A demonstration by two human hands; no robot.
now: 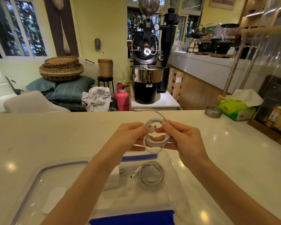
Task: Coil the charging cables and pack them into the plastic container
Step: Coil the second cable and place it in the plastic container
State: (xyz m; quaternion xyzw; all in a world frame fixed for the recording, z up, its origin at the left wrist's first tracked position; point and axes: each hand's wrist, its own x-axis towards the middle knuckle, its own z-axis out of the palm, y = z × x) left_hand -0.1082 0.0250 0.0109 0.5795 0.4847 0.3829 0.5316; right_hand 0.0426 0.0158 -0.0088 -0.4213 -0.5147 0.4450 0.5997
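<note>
A: The white cable is mostly looped, held up over the far end of the plastic container. Your left hand pinches the coil at its left side by the plug end; your right hand has thumb and fingers curled round the right side. One loose tail runs off beyond the container toward the counter's back edge.

B: Risk?

A: As I judge it, that free tail. Ease either pinch and the loops will likely spring open, or the tail drags and snags when you lower the coil. Wind it in first.

B: What's in the container?

A: A second coiled cable with its USB plug pointing left, and a white charger block just left of it, partly hidden by your forearm. The lid lies flat left of the container. Further out, beyond the container's right side: a tissue box and a metal dish.
</note>
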